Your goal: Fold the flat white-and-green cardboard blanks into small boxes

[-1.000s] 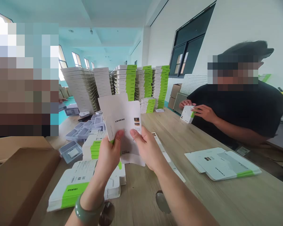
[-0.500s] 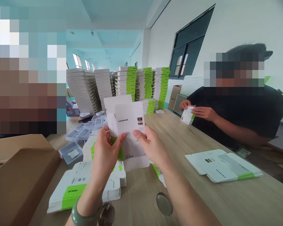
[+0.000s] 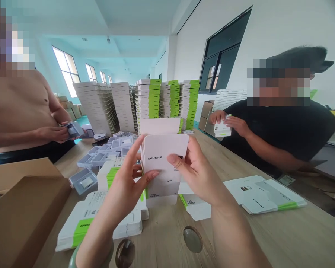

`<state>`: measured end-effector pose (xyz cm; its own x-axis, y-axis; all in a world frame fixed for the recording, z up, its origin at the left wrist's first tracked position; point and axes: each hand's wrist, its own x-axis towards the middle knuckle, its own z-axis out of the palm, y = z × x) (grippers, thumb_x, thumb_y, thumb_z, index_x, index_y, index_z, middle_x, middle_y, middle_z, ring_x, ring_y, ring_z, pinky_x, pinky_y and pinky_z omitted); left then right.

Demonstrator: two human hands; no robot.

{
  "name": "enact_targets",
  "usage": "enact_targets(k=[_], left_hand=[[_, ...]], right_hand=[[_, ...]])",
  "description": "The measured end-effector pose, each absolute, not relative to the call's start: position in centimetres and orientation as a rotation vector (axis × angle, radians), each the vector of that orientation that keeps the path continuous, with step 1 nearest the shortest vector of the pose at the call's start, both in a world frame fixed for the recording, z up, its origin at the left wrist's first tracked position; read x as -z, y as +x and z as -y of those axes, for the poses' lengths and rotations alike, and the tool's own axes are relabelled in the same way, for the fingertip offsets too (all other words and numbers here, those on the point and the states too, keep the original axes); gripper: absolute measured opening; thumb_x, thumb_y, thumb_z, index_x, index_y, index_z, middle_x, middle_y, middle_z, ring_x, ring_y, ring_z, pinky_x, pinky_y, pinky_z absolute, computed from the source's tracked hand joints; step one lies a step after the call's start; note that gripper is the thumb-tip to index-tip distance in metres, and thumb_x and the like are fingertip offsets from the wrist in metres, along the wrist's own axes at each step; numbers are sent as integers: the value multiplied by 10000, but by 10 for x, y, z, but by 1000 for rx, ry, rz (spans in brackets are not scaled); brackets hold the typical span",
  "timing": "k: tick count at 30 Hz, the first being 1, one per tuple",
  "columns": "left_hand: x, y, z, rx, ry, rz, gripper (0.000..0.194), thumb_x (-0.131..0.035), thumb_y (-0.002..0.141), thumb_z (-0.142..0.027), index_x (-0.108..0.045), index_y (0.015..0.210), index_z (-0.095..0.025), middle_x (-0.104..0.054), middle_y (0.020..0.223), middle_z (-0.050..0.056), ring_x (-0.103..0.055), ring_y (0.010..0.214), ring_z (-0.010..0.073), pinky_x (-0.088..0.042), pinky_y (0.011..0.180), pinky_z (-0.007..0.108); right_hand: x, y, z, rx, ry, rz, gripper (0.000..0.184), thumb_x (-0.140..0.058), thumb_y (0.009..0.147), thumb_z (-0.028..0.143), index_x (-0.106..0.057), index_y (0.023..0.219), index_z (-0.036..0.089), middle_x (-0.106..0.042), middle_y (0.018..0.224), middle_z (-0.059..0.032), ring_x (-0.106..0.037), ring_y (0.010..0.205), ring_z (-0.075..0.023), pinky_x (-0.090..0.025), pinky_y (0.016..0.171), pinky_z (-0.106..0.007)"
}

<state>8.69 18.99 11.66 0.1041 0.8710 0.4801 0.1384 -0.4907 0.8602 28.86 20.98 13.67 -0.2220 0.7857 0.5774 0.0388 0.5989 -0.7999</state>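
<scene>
Both my hands grip a white and green cardboard box (image 3: 162,182) in front of me, with its top and bottom flaps unfolded. My left hand (image 3: 135,175) holds the left side, thumb on the front panel and fingers along the edge. At the right edge, my right hand (image 3: 192,167) presses its thumb on the front near the print, fingers behind. Below my right hand lies another flat carton (image 3: 198,208) on the table, partly hidden by my forearm. Stacked flat cartons (image 3: 86,219) lie by my left forearm.
Clear plastic trays (image 3: 85,180) spread at the left, beside an open brown carton (image 3: 25,208). Tall stacks of boxes (image 3: 147,96) stand at the back. Flat cartons (image 3: 265,195) lie at the right. One person (image 3: 279,126) handles a small box; another (image 3: 25,108) holds a plastic tray.
The carton has gone from flat to opened out, and its front now faces me more squarely. My right hand has shifted right and slightly down. The person at right has tilted their box.
</scene>
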Motion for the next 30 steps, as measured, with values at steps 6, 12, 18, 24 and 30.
enact_targets(k=[6, 12, 18, 24, 30], left_hand=[[-105, 87, -151, -1490, 1888, -953, 474, -763, 956, -393, -612, 1403, -353, -793, 1204, 38, -794, 978, 220, -665, 862, 317], [-43, 85, -90, -1834, 2047, -1116, 314, -726, 984, -381, -632, 1283, -378, -799, 1194, 24, -803, 1018, 244, -667, 870, 348], [20, 77, -44, -1964, 1997, -1303, 567, -889, 838, -236, -537, 1259, -378, -768, 1065, -17, -819, 906, 250, -697, 838, 394], [32, 91, -19, -1878, 1864, -1251, 455, -765, 957, -222, -493, 1281, -390, -771, 1063, -11, -818, 983, 229, -680, 879, 388], [30, 86, -17, -1865, 1949, -1273, 412, -807, 915, -189, -528, 1178, -341, -767, 1037, -6, -815, 823, 201, -691, 785, 343]], right_hand=[[-145, 309, -162, -752, -667, 1685, 276, -716, 1000, 400, -573, 1232, 354, -772, 1065, -11, -776, 977, -210, -654, 790, -312], [-95, 304, -106, -437, -447, 1740, 541, -817, 928, 205, -602, 1375, 420, -720, 1416, -41, -740, 1242, -256, -649, 1021, -380], [-28, 287, -68, -322, -485, 1518, 598, -845, 881, 349, -589, 1419, 399, -743, 1381, -94, -741, 1233, -337, -737, 840, -460], [1, 274, -44, -256, -653, 1351, 303, -597, 1048, 474, -681, 1299, 325, -822, 1189, -121, -812, 1061, -334, -726, 779, -458], [-67, 306, -43, -708, -734, 1464, 252, -624, 1053, 401, -711, 1281, 339, -818, 1210, -64, -775, 1135, -254, -641, 970, -405]])
